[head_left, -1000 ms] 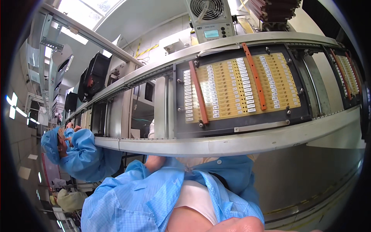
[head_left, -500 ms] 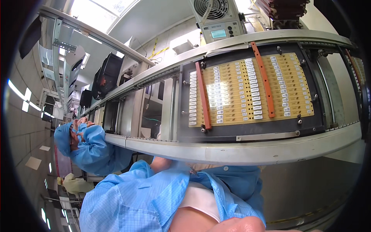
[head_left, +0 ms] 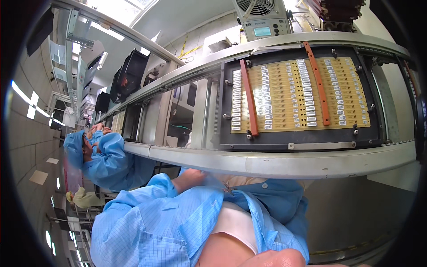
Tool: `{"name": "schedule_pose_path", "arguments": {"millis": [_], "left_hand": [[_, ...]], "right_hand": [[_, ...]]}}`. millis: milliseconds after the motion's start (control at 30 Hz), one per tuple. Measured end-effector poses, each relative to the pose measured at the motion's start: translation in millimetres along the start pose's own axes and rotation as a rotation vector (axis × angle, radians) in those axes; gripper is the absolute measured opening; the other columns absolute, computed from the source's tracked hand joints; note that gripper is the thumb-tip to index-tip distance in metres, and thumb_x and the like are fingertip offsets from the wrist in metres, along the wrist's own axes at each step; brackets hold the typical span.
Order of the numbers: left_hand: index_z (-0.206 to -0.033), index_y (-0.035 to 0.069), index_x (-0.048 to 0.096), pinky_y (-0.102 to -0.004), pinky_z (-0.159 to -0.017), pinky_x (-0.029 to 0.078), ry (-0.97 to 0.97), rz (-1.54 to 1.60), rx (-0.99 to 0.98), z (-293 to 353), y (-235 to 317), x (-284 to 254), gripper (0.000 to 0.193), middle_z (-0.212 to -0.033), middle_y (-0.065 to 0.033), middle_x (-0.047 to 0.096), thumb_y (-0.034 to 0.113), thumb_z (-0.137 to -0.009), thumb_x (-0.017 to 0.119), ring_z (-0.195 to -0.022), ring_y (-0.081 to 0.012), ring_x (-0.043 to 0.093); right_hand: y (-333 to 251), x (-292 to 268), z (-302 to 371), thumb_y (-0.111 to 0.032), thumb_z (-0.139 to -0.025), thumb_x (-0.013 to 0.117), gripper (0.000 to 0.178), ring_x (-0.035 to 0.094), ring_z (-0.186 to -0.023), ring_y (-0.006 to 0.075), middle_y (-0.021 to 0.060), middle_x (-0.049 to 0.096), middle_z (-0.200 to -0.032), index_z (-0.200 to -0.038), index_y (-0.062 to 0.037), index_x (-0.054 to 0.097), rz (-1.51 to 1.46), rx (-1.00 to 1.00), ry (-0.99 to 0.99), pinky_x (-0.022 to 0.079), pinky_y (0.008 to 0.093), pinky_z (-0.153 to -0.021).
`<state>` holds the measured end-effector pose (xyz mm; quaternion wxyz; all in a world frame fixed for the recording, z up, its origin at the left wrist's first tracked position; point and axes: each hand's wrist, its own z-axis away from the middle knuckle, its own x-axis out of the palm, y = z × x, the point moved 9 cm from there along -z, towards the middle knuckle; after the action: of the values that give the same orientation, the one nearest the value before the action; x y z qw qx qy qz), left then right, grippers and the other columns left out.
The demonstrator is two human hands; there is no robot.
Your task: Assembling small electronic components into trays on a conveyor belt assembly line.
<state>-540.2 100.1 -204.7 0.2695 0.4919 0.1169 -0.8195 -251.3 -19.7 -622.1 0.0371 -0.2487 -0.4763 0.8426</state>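
My left hand (head_left: 192, 178) rests low, near the waist of my blue checked smock, just below the conveyor's near rail. Its fingers are turned away and blurred, so I cannot make out their shape or anything in them. My right hand does not show; only the blue sleeve (head_left: 284, 196) on that side is seen. Ahead of me a black carrier frame (head_left: 284, 140) lies on the conveyor. It carries a yellow circuit board panel (head_left: 278, 95) with rows of small white parts. Two orange bars, a left bar (head_left: 250, 100) and a right bar (head_left: 318, 84), cross over the panel.
The metal near rail (head_left: 267, 163) runs between me and the carrier. Behind the far rail stands a fan unit (head_left: 262, 26) with a small screen. Black bins (head_left: 127, 75) stand farther left. A co-worker in blue (head_left: 104, 155) sits along the line at the left.
The whole view has shifted, so carrier and fan unit appear farther right and slightly higher. More of my left hand shows below the rail. The board panel sits the same in its frame.
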Motion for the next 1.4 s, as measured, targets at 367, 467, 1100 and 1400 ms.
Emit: {"name": "schedule_pose_path", "arguments": {"millis": [367, 467, 1100, 1400], "left_hand": [[-0.125, 0.005, 0.064, -0.032, -0.06, 0.055, 0.761, 0.116, 0.509, -17.9, 86.7, -284.4, 0.053, -0.104, -0.0109, 0.059, -0.001, -0.072, 0.068, -0.08, -0.0243, 0.065], [-0.131, 0.007, 0.06, -0.0325, -0.067, 0.056, 0.772, -0.043, 0.539, -35.0, 104.8, -288.4, 0.061, -0.112, -0.01, 0.056, 0.001, -0.071, 0.069, -0.09, -0.025, 0.064], [-0.088, 0.008, 0.059, -0.0368, -0.076, 0.051, 0.622, -0.022, 0.745, -35.2, 88.4, -291.1, 0.021, -0.102, -0.0087, 0.051, 0.007, -0.069, 0.066, -0.09, -0.0253, 0.057], [-0.09, 0.007, 0.065, -0.036, -0.066, 0.053, 0.73, 0.025, 0.623, -22.4, 87.8, -298.4, 0.033, -0.094, -0.0081, 0.053, 0.002, -0.058, 0.07, -0.08, -0.0244, 0.06]], "right_hand": [[215.0, -167.7, 156.1, -0.014, -0.097, 0.058, 0.02, 0.07, -0.08, 0.0332, 0.0182, 0.072, -0.09, -0.102, 0.0002, 0.071, 0.196, 0.109, 0.267, 0.054, 0.0412, -0.068], [-4.2, -232.7, 166.0, -0.015, -0.099, 0.056, 0.02, 0.067, -0.078, 0.0171, 0.0087, 0.069, -0.087, -0.108, -0.0005, 0.068, -0.347, 0.157, 0.416, 0.053, 0.0308, -0.067], [-565.0, -351.0, 114.7, -0.018, -0.091, 0.068, 0.033, 0.058, -0.102, 0.0352, 0.0156, 0.065, -0.102, -0.119, -0.0032, 0.06, 0.799, -0.718, 0.536, 0.048, 0.0423, -0.091], [-561.1, -345.0, 105.3, -0.009, -0.091, 0.06, 0.048, 0.063, -0.095, 0.0376, 0.0207, 0.066, -0.1, -0.136, -0.0011, 0.048, 0.58, -0.945, 0.361, 0.051, 0.0471, -0.084]]}}
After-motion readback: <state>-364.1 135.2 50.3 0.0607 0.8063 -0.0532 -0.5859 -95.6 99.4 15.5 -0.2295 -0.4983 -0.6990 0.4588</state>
